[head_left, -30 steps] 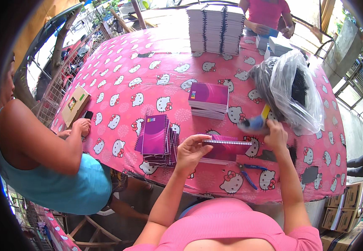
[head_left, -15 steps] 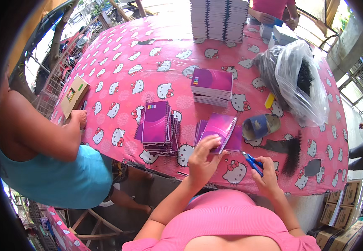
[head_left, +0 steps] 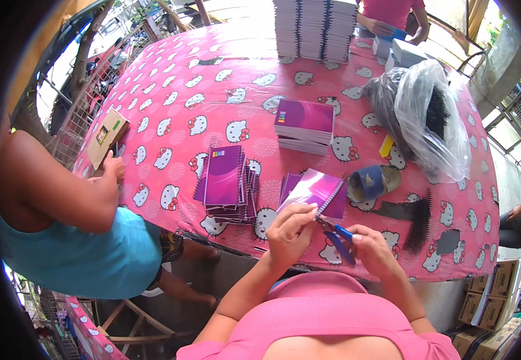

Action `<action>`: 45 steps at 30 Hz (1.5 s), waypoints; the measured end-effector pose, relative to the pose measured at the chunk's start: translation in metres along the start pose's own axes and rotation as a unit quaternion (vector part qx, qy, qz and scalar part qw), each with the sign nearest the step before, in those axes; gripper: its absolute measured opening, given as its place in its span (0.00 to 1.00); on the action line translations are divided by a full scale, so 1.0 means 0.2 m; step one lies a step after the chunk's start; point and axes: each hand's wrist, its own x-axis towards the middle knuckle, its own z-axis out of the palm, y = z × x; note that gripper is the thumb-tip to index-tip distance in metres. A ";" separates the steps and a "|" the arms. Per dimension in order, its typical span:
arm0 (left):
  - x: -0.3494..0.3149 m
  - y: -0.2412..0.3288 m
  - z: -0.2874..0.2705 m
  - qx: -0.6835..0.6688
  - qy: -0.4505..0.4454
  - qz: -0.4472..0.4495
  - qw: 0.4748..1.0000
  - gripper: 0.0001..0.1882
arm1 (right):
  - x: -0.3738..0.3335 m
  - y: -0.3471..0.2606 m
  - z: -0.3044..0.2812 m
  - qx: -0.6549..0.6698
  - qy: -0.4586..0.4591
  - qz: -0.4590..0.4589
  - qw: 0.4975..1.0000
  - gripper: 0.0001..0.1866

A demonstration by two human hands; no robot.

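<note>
My left hand (head_left: 290, 234) grips the near end of a purple spiral notebook (head_left: 313, 187), lifted at a tilt above other purple notebooks. Blue-handled pliers (head_left: 337, 239) are in my right hand (head_left: 373, 249), their jaws at the near end of the notebook's coil. Whether the jaws close on the wire is too small to tell. Left of my hands stands a pile of coil-bound purple notebooks (head_left: 224, 177). Farther off sits a neat stack of purple-covered booklets (head_left: 304, 123).
Beside the notebooks lies a blue-and-tan cuff-shaped object (head_left: 370, 182). Black coils (head_left: 419, 222) rest to its right, below a clear plastic bag (head_left: 431, 120) of dark coils. Tall book stacks (head_left: 314, 30) stand at the back. A person in turquoise (head_left: 80, 252) works at left beside a box (head_left: 107, 138).
My right hand has brought the pliers left and up to the notebook's coil. The notebook has tilted and turned in my left hand.
</note>
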 end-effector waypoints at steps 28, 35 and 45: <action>0.45 0.63 -0.33 -0.639 -0.137 -0.076 0.753 0.24 | 0.07 0.11 -0.22 -0.589 0.283 -0.238 0.718 0.23; 0.43 0.72 -0.14 -0.752 -0.235 -0.059 0.613 0.19 | 0.16 0.11 -0.24 -0.462 0.302 -0.219 0.805 0.22; 0.45 0.52 -0.24 -0.603 -0.146 -0.144 0.771 0.22 | 0.54 0.10 -0.20 -0.256 0.313 -0.115 0.907 0.27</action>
